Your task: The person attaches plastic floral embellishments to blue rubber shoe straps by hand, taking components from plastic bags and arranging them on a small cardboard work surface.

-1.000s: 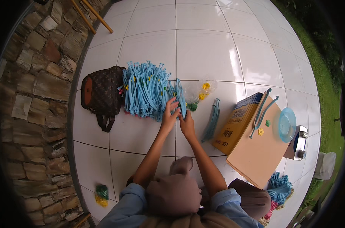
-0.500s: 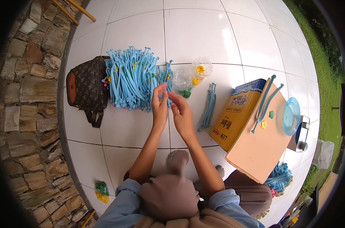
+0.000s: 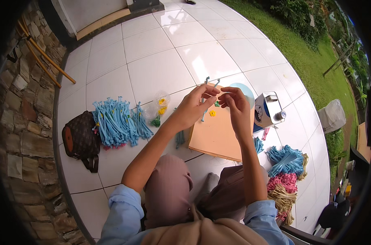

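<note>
Above a tan board [image 3: 214, 141], my left hand [image 3: 195, 107] reaches in with its fingers stretched out and the thumb apart; nothing shows in it. Facing it, my right hand [image 3: 238, 107] has loosely bent, parted fingers and no visible object. Under the hands lie a yellow flower-shaped piece [image 3: 212, 113] and a green flower-shaped piece [image 3: 217, 104]. Two blue straps with knobbed ends lie there too, partly covered by my left hand; one strap end [image 3: 207, 79] sticks out beyond it. A light blue plate [image 3: 246, 90] rests at the board's far right, behind my right hand.
Left on the tiles are a brown backpack [image 3: 81, 134], a heap of blue straps [image 3: 114, 122] and clear bags with yellow flower pieces [image 3: 162, 107]. A blue-and-white tin [image 3: 269, 111] stands right of the board. Blue [image 3: 285, 160], pink [image 3: 282, 183] and beige bundles [image 3: 281, 198] lie near right.
My view has swung right and upward. Both hands have moved from beside the strap heap to above the board, and they have drawn farther apart.
</note>
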The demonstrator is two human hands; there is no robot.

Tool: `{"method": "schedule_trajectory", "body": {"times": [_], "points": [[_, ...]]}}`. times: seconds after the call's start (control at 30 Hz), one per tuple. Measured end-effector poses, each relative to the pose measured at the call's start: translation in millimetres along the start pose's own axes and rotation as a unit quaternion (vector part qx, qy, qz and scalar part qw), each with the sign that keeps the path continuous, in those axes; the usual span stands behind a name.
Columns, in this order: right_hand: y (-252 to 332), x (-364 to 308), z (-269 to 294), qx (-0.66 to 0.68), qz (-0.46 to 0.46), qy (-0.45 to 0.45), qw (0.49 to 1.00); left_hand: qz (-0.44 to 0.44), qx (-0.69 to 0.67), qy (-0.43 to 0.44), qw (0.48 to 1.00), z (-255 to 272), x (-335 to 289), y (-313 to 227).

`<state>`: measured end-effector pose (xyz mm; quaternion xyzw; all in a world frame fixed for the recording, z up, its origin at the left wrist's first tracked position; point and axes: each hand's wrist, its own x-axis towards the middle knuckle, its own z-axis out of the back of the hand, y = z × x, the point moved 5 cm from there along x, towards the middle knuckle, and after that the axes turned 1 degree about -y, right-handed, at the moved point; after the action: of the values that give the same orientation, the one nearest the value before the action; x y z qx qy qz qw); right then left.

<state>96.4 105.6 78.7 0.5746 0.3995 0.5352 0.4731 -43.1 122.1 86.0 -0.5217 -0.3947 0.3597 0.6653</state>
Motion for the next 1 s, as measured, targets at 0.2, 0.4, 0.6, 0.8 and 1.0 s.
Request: {"method": "schedule_trajectory", "body": {"times": [0.2, 0.4, 0.6, 0.8, 1.0], "points": [[-60, -42, -13, -0.169, -0.088, 0.13, 0.973, 0.109, 0.342, 0.019, 0.933, -15, -14, 61], [-81, -140, -75, -0.007, -0.138, 0.039, 0.99, 0.203, 0.261, -0.036, 0.943, -2, -98, 77], [-137, -171, -110, -0.053, -0.116, 0.028, 0.991, 0.277, 0.375, -0.135, 0.874, 0, -145, 155], [-148, -163, -108, -0.233, 0.058, 0.047, 0.97, 0.287, 0.253, -0.227, 0.896, 0, -133, 190], [-198, -179, -109, -0.143, -0.088, 0.04, 0.985, 0.227, 0.018, -0.379, 0.897, 9, -111, 241]]}}
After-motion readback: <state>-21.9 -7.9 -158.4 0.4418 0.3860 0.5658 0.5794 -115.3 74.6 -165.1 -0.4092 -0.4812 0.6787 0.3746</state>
